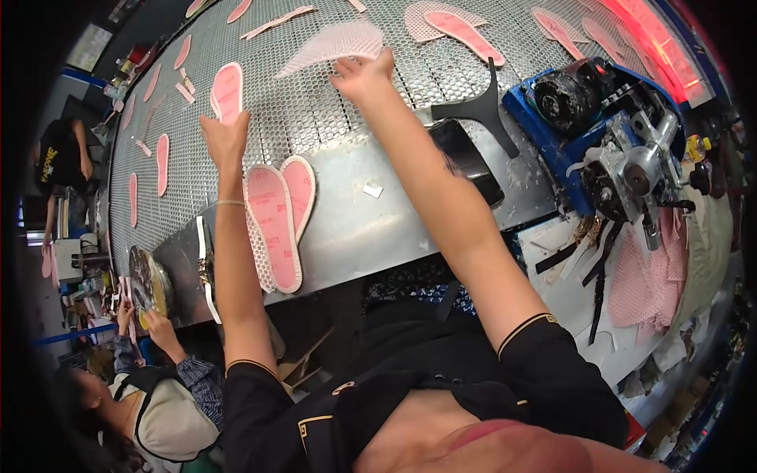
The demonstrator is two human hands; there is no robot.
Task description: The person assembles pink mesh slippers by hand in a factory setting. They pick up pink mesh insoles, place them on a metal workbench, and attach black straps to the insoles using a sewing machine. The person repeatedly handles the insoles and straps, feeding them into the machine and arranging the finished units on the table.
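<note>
My left hand point(225, 143) grips the narrow end of a pink insole point(228, 88) with a pale rim, thumb on one side and fingers on the other. Farther right, my right hand point(366, 76) is closed on the near edge of a curved pale pink mesh piece point(337, 45), above the perforated metal conveyor point(315, 118). Two overlapping insoles point(272, 229) with pale stitched rims lie on the smooth metal ledge point(355, 221) beside my left forearm, with white mesh under one edge.
Several insoles and mesh pieces point(457, 31) are spread over the conveyor. A blue-framed machine point(591, 126) stands right, near a black Y-shaped bracket point(481, 110) and a dark phone-like slab point(473, 162). Pink mesh point(646, 276) hangs lower right. Co-workers point(169, 410) are at the left.
</note>
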